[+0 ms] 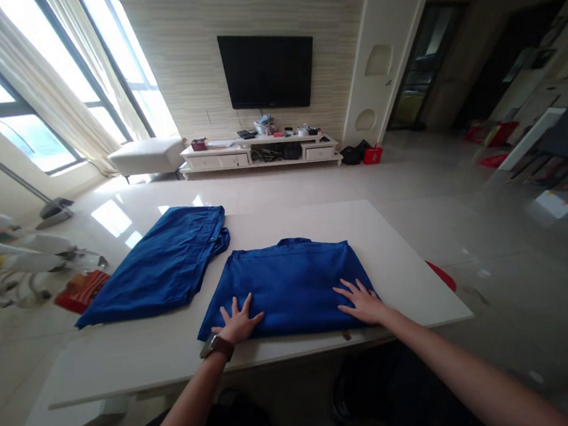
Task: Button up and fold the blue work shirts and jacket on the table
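Note:
In front of me a blue garment (pixel 290 273), folded into a flat block with what looks like a collar at its far edge, lies on the white table (pixel 411 281). My left hand (pixel 238 323) rests on its near left corner, fingers spread; a watch with a brown strap is on that wrist. On the near right part of the cloth lies my right hand (pixel 363 301), also with fingers apart. Neither hand grips anything. Left of the folded block is a second blue garment (pixel 163 265), laid flat, apparently trousers, reaching the table's left edge.
Beyond the table, a low white TV cabinet (pixel 258 155) with clutter stands below a wall-mounted television (pixel 268 70). A white bench (pixel 148 156) is by the windows. A red box (pixel 83 290) sits left of the table, and part of a red object (pixel 441 275) shows past its right edge.

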The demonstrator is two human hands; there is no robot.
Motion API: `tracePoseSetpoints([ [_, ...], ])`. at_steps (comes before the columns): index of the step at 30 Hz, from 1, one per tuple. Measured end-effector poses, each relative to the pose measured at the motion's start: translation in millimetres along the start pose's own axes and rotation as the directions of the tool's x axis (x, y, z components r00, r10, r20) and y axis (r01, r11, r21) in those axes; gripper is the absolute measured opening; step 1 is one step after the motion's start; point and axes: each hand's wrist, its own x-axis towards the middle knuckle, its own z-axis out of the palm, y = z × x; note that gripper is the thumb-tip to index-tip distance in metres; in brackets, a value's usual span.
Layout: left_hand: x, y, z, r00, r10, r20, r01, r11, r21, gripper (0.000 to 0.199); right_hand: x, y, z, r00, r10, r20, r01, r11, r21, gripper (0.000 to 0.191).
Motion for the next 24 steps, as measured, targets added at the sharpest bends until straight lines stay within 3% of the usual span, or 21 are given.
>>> tracePoseSetpoints([
  [3, 9, -4, 14.1, 1.0, 0.004, 0.027, -0.002, 0.998, -0.056, 0.081, -9, 1, 11, 0.989, 0.097, 0.108, -0.095, 0.995, -0.022, 0.071],
  [6, 26, 2, 5.6, 0.994, 0.096, -0.06, -0.099, 0.994, -0.048, 0.073, -8, -6, 2, 0.982, 0.139, 0.126, -0.13, 0.989, -0.076, 0.079],
  [10, 37, 18, -10.0, 0.98, 0.174, -0.098, -0.181, 0.981, -0.068, 0.065, -7, -12, 3, 0.991, -0.065, 0.115, 0.074, 0.995, -0.068, 0.079],
  [12, 37, 28, -15.9, 0.974, 0.193, -0.123, -0.205, 0.974, -0.097, 0.063, -6, -11, 12, 0.986, -0.097, 0.133, 0.103, 0.994, -0.036, 0.075],
  [15, 32, 40, -22.5, 0.955, 0.251, -0.159, -0.272, 0.954, -0.127, 0.061, 0, -2, 25, 0.995, -0.026, 0.093, 0.029, 0.999, -0.039, 0.071],
  [19, 28, 43, -28.0, 0.948, 0.282, -0.149, -0.304, 0.941, -0.148, 0.058, 16, 13, 25, 0.997, 0.064, 0.032, -0.062, 0.996, -0.061, 0.068],
  [24, 19, 36, -34.6, 0.942, 0.3, -0.152, -0.316, 0.944, -0.093, 0.05, 44, 33, 16, 0.956, 0.289, -0.054, -0.291, 0.956, -0.029, 0.066],
])
